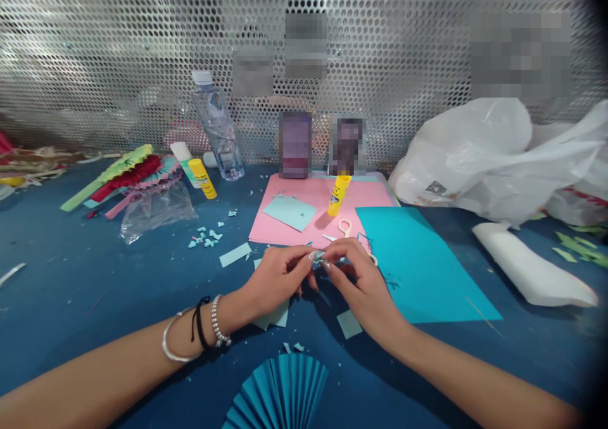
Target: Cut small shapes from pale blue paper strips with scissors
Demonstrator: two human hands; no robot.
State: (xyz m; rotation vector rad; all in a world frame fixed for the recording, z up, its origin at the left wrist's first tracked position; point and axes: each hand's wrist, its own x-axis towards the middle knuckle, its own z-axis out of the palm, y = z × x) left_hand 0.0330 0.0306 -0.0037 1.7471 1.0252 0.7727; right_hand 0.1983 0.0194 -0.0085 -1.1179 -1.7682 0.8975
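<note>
Between the fingertips of both hands is a small light-blue paper piece (pixel 319 256). My left hand (pixel 284 275) pinches it from the left, and my right hand (pixel 357 270) pinches it from the right. Partly behind the right hand lie scissors (pixel 344 229) with pale handles. Beneath and beside the left hand are light-blue paper scraps (pixel 280 316), partly covered by it. A pleated blue paper fan (pixel 280 391) lies at the near edge, cut off by the frame. Right of my right hand spreads a bright blue paper sheet (pixel 432 270).
Pink paper (pixel 261 226) lies behind the hands, with a yellow glue stick (pixel 339 194) upright on it. A water bottle (pixel 221 131), another glue stick (pixel 203 179) and folded coloured fans (pixel 128 179) are at back left. White plastic bags (pixel 465 150) and a white roll (pixel 532 267) occupy the right.
</note>
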